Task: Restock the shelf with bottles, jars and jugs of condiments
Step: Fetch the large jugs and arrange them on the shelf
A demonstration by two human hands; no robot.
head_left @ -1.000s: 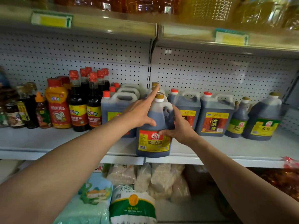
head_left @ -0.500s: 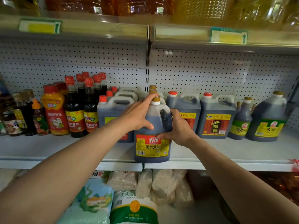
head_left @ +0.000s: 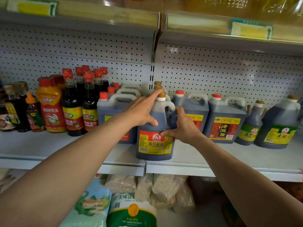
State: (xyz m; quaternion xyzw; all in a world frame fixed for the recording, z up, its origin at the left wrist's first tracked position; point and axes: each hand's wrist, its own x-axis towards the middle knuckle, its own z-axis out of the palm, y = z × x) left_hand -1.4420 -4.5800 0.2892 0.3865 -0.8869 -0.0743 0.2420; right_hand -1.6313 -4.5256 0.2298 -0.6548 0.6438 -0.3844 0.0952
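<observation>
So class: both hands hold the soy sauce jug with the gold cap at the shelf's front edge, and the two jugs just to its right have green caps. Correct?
Not quite. In the head view those two jugs have red caps, not green. Left hand and right hand do hold the gold-capped soy sauce jug at the shelf's front edge.

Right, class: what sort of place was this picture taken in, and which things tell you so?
Most likely a grocery shop aisle: a pegboard-backed metal shelf, yellow price tags on the shelf edge above, and rows of identical sauce jugs.

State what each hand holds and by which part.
Both hold the soy sauce jug: the left hand grips its shoulder below the cap, the right hand its handle side.
</observation>
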